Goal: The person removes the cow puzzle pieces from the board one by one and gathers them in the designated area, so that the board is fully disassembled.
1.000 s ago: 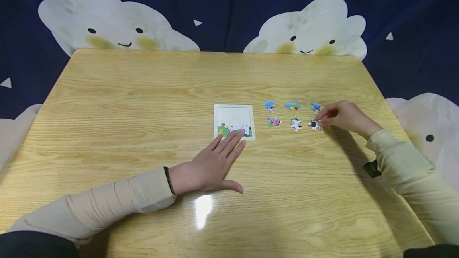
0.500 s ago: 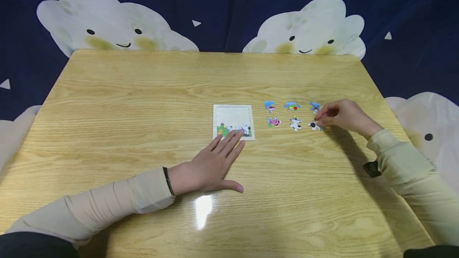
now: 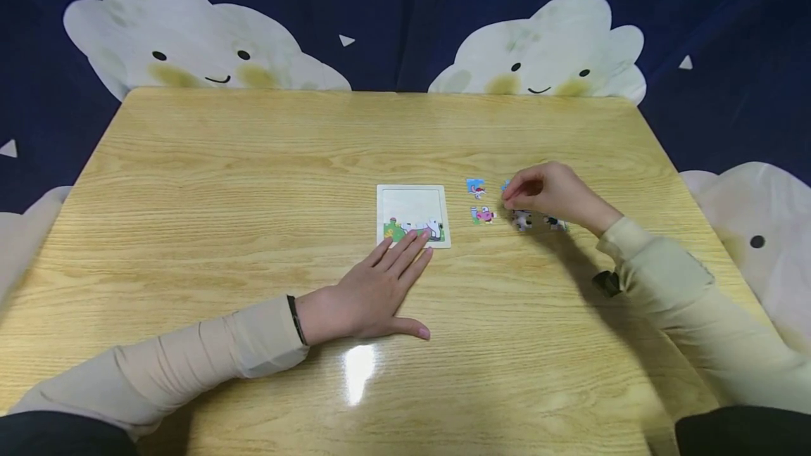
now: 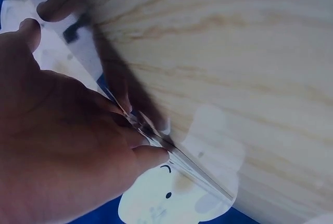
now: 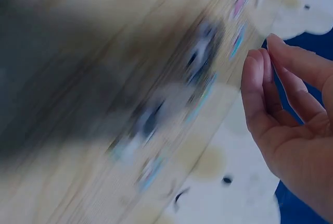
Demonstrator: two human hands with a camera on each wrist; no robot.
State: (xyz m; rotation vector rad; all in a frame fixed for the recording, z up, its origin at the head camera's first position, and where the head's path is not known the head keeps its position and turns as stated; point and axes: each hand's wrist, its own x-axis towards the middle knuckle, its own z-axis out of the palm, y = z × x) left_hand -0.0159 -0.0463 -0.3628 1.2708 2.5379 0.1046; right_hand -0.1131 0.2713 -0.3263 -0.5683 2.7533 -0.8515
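My left hand [image 3: 370,298] lies flat with spread fingers, the tips over the lower edge of a white puzzle tray [image 3: 413,203]. A strip of puzzle picture, with green and a white animal body, fills the tray's bottom. My right hand [image 3: 554,192], fingers loosely curled and thumb near the fingertips, hovers above loose puzzle pieces with nothing showing between the fingers. Nearest it are a white cow piece [image 3: 522,220] and a blue piece [image 5: 202,96], mostly hidden by the hand in the head view. A black-and-white piece [image 3: 553,222] lies under its shadow.
Left of the right hand lie a pink piece [image 3: 483,215] and a blue-sky piece [image 3: 476,188]. Another blue piece [image 5: 151,174] shows in the right wrist view. All rest on the wooden table [image 3: 253,160], backed by a dark blue cloud-print curtain [image 3: 393,13].
My right hand has moved left from the black-and-white piece at the far right to over the middle pieces, carrying nothing visible. The left hand has stayed in place on the tray.
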